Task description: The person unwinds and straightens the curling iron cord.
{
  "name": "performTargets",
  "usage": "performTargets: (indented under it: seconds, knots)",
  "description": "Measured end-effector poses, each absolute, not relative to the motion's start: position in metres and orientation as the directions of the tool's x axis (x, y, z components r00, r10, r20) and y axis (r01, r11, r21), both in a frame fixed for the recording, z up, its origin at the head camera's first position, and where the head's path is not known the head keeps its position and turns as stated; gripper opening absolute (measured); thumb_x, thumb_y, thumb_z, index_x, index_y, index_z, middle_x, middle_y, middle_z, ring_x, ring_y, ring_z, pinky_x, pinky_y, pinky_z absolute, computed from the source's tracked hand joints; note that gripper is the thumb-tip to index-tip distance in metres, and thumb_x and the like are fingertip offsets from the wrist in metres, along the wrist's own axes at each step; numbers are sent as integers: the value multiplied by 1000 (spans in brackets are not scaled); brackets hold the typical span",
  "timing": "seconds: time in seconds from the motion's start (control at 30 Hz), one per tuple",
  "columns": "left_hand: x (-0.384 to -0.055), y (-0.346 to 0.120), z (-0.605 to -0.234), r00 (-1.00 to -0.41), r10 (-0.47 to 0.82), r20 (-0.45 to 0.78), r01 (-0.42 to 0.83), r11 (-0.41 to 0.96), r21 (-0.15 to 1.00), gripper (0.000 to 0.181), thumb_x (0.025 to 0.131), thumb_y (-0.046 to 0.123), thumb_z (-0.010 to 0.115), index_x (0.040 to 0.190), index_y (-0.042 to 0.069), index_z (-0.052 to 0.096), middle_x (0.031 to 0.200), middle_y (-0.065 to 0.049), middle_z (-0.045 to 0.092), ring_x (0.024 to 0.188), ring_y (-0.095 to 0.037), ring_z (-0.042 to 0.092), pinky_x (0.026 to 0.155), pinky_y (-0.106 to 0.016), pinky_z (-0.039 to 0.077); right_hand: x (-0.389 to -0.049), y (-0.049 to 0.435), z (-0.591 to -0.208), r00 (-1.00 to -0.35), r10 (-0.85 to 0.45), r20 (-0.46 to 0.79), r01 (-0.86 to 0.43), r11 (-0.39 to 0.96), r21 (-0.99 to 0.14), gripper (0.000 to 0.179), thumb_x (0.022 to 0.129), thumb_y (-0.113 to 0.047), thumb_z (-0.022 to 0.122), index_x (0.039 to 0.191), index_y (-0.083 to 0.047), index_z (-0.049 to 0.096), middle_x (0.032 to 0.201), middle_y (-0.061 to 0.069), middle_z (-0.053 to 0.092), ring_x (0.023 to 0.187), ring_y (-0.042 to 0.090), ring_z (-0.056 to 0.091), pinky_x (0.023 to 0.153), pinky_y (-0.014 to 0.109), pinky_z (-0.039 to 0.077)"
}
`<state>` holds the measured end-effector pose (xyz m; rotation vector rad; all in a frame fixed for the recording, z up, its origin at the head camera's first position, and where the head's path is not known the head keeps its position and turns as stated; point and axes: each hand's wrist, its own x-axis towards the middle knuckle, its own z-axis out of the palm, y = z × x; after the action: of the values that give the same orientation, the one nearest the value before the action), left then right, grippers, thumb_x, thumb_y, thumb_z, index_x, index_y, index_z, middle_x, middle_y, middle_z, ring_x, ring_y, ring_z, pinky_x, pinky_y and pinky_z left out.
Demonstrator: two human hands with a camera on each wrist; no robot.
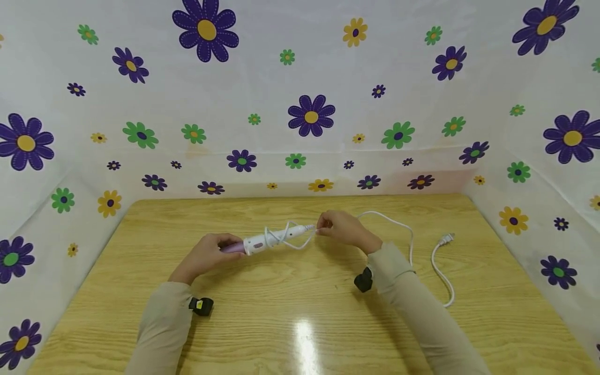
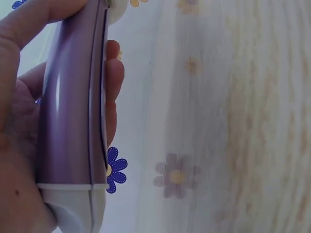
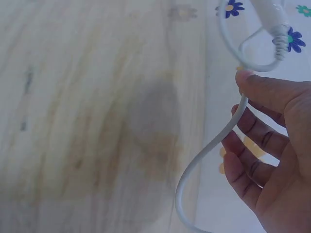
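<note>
A hair iron point(image 1: 257, 244) with a white handle and purple barrel is held above the wooden table, slightly tilted. My left hand point(image 1: 206, 256) grips it by the barrel; in the left wrist view the fingers wrap round the glossy purple shell point(image 2: 73, 107). A white cord point(image 3: 192, 167) loops loosely round the handle. Close to the handle's ribbed cord end, my right hand point(image 1: 341, 227) pinches the cord between thumb and forefinger, its other fingers loosely bent. From there the cord runs behind the right wrist, and part is hidden by the forearm.
The cord's plug point(image 1: 447, 239) lies on the right side of the wooden table point(image 1: 281, 302). A flower-patterned white sheet point(image 1: 262, 78) walls the table at the back and both sides. A small black camera sits on each wrist.
</note>
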<state>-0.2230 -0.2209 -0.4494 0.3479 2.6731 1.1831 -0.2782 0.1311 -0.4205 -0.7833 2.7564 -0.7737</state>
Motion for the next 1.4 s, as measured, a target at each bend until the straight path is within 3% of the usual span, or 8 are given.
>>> performTargets:
  seconds: [0.23,0.63,0.8,1.0,1.4]
  knots:
    - [-221,-218,-449,-948,301,-103,136,675,726,37,82,29,76,112,9,70,107,-10,68,87,-20,58,77,-33,47,-282,138,-411,-860,-509,24,-437,713,-548,10,92,-19,65,93,-9,68,98,7,68,95,23,61,87,40,49]
    - [-222,-221,-447,-959,265,-103,115,693,712,38,82,29,75,112,7,69,108,-12,68,88,-20,59,79,-35,48,-266,159,-389,-825,-558,87,-497,645,-581,8,92,-18,65,94,-10,67,94,5,66,88,17,60,81,37,48]
    - [-222,-224,-448,-963,254,-94,113,691,714,35,83,28,75,111,7,69,107,-11,69,89,-20,59,80,-35,48,-254,170,-387,-799,-597,71,-503,600,-621,6,92,-17,66,93,-11,67,93,2,65,86,14,59,80,36,48]
    - [-221,-225,-448,-965,245,-91,105,683,723,38,83,30,75,112,7,69,108,-11,69,89,-20,59,79,-34,48,-241,187,-391,-776,-630,2,-489,601,-632,4,92,-16,65,89,-13,67,95,0,64,92,15,59,87,45,49]
    - [-222,-223,-446,-967,240,-87,95,656,749,38,84,27,74,114,6,68,110,-14,68,91,-22,59,79,-33,48,-238,201,-408,-802,-597,-26,-444,625,-642,6,90,-15,67,92,-10,65,95,2,65,94,18,58,88,49,47]
